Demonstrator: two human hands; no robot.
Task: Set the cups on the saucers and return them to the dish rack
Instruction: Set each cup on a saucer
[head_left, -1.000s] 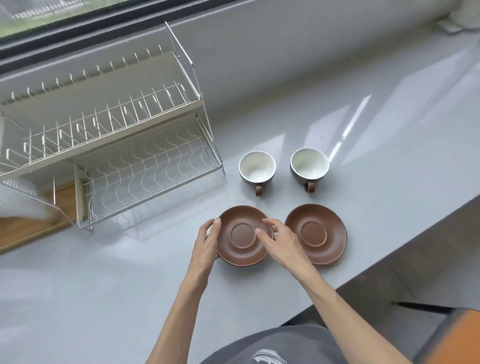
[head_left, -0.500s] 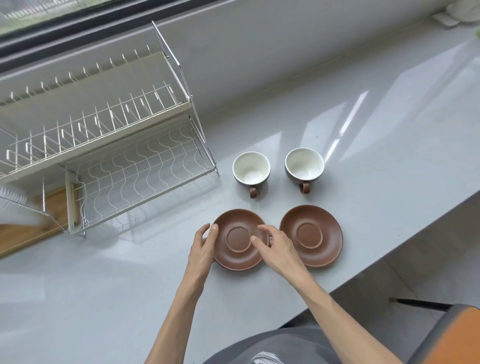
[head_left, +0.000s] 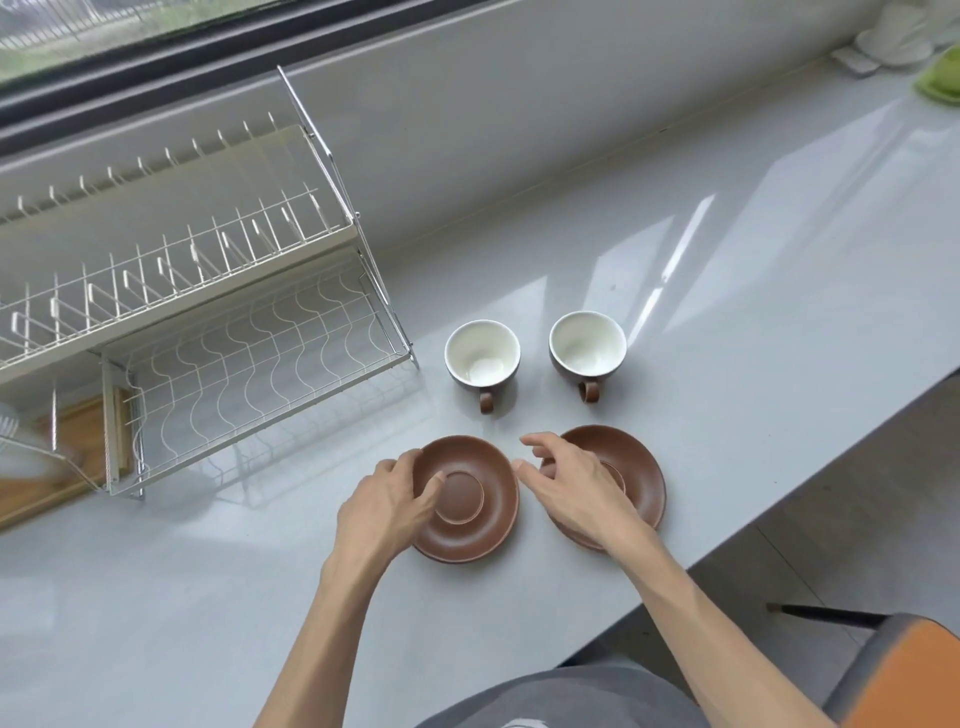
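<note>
Two brown saucers lie side by side on the grey counter. My left hand (head_left: 387, 506) grips the left saucer (head_left: 472, 512) at its left rim, thumb resting on its top. My right hand (head_left: 574, 488) hovers with fingers spread over the left part of the right saucer (head_left: 636, 478), holding nothing. Behind the saucers stand two brown cups with white insides and handles toward me: the left cup (head_left: 482, 356) and the right cup (head_left: 587, 347). The two-tier white wire dish rack (head_left: 223, 332) stands empty at the left.
The counter's front edge (head_left: 810, 467) runs diagonally on the right, with floor below. A wooden board (head_left: 78, 447) lies under the rack's left end. White and green items (head_left: 914, 47) sit at the far right corner. An orange chair (head_left: 914, 675) stands at the bottom right.
My right hand has let go of the left saucer and moved right, over the right saucer. My left hand has slid further onto the left saucer's rim.
</note>
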